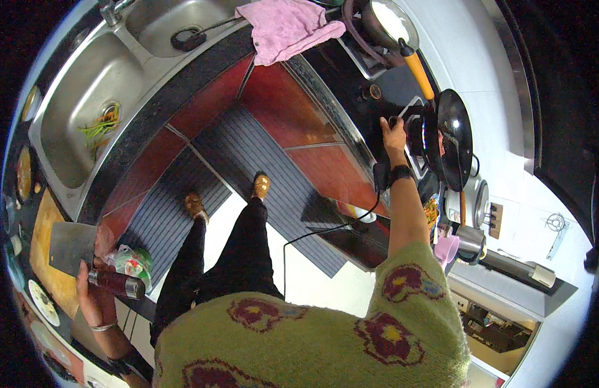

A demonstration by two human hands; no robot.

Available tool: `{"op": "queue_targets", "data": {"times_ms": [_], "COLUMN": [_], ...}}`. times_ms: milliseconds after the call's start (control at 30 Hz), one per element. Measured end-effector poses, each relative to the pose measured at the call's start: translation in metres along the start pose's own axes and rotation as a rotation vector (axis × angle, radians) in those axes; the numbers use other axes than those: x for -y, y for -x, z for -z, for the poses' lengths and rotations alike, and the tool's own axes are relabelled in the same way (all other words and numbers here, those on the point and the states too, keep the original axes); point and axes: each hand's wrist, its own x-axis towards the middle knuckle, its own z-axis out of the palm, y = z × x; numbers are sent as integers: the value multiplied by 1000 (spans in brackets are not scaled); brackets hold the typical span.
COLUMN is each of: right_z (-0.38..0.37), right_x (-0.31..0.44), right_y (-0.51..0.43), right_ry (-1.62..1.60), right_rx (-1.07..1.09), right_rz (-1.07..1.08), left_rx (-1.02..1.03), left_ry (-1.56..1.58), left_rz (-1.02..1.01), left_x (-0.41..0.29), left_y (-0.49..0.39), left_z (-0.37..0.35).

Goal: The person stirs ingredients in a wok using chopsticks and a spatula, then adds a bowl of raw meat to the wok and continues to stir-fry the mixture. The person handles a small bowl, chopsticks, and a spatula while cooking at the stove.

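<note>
My left hand (96, 300) grips a cleaver by its dark handle (116, 283). Its broad metal blade (72, 242) hangs over the edge of a wooden cutting board (49, 233). On the other side, my right hand (394, 138) reaches to the front of the black gas cooktop (401, 80). Thumb and fingers close around a dark control knob, mostly hidden by them. Just beyond that hand a black wok (463, 121) sits over a burner, with pinkish food (441, 143) partly visible inside. Another pan (410, 29) with an orange handle (421, 75) holds something white.
Green vegetable scraps (103, 123) lie in the steel sink (69, 111). A pink cloth (287, 29) drapes over the counter corner. Chopped food (431, 211), a pink cup (446, 248) and a metal kettle (470, 245) stand right. A black cable (324, 232) hangs across the cabinet front.
</note>
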Motion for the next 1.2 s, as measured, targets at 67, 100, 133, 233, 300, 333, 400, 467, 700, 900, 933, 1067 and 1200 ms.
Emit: {"op": "queue_targets", "data": {"times_ms": [67, 100, 133, 233, 300, 333, 400, 467, 700, 900, 933, 1067, 1200], "right_z": [-2, -4, -5, -8, -9, -10, -10, -11, -6, -9, -6, 19, 37], "right_x": [0, 0, 0, 0, 0, 0, 0, 2, 6, 0, 0, 5, 38], "right_y": [0, 1, 1, 2, 3, 3, 3, 3, 5, 0, 1, 2, 24], "right_ry": [49, 77, 72, 47, 58, 65, 62, 64, 82, 300, 389, 288, 310], "right_rx": [-29, -22, -5, -6, -27, -32, -16, -21, -8, 15, 26, -57, -234], "right_rz": [12, -2, 0, -18, -28, -25, -62, -58, -93, -144, -124, -66, 47], "left_rx": [-65, -99, -79, -38, 8, 0, 56, 74, 84, 211, 140, -14, 108], "left_ry": [22, 35, 25, -9, -40, -34, -27, -18, -25, -49, -116, -66, 124], "left_rz": [2, 1, 4, 8, -3, 14, 29, 30, 58, 132, 111, 8, -85], "left_x": [2, 2, 2, 0, -1, -2, -3, -3, -3, -4, -1, 2, -7], "left_y": [-3, -4, -4, -5, -6, -7, -9, -9, -12, -17, -16, -32, -35], "left_z": [-1, -2, -2, -2, 0, 1, 2, 3, 3, -1, -2, -9, 2]}}
